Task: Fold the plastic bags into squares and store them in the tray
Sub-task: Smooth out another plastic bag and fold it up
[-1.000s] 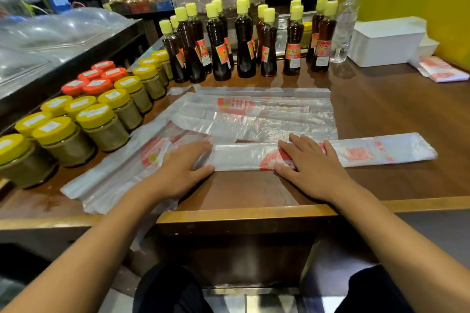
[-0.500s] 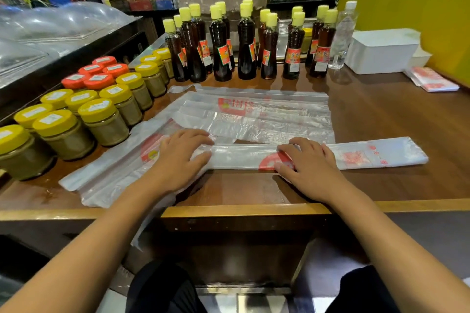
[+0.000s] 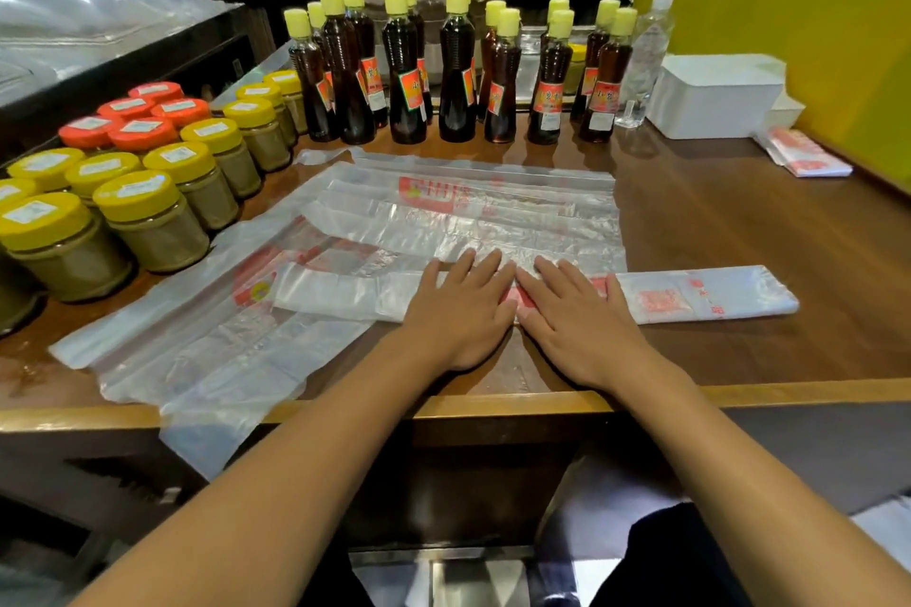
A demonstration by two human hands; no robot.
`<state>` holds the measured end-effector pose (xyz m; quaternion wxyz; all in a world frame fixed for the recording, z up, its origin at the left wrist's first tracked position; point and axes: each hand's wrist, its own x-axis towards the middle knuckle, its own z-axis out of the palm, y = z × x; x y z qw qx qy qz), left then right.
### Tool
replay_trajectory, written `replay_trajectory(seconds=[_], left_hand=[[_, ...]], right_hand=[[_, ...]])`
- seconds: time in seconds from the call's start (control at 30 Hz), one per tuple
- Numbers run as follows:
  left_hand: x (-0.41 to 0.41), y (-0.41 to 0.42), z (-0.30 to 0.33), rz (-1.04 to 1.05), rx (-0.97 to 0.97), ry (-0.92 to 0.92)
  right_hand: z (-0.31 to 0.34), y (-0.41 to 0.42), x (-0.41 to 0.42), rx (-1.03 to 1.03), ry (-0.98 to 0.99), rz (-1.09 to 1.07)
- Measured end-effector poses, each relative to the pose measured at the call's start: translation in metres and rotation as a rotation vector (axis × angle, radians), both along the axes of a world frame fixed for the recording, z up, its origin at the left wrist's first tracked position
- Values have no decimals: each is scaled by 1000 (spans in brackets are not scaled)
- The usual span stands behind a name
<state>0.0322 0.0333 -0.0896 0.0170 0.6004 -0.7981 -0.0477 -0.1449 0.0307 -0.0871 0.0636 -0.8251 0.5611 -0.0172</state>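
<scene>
step: flattening strip-folded plastic bag (image 3: pixel 690 298) | grip: left hand (image 3: pixel 463 311), right hand (image 3: pixel 577 315) flat, fingers straight, pressing mid-strip, grasping nothing | next: probably fold strip end-over-end toward square

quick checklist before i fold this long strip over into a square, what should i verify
1. Both hands flat on the strip: left hand and right hand press side by side at its middle. ok
2. Folded bag strip lies flat and straight: ok on the right half; the left end looks a little crumpled.
3. Strip is clear of the other bags: not ok, its left end rests on the loose plastic bags.
4. Room on the wooden counter to the right: ok
5. White tray ready: it stands at the back right; contents, cannot tell.
6. Sauce bottles and jars clear of the fold: ok
</scene>
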Motion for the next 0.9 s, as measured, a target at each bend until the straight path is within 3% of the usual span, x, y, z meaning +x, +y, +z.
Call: replay_trajectory(seconds=[0.2, 0.53, 0.9], left_hand=[[-1, 0, 2, 40, 44, -21], [5, -2, -3, 27, -13, -18], [2, 1, -2, 33, -15, 50]], right_hand=[[11, -11, -30, 107, 59, -97], [15, -29, -152, 88, 87, -383], [19, -30, -153, 85, 56, -494]])
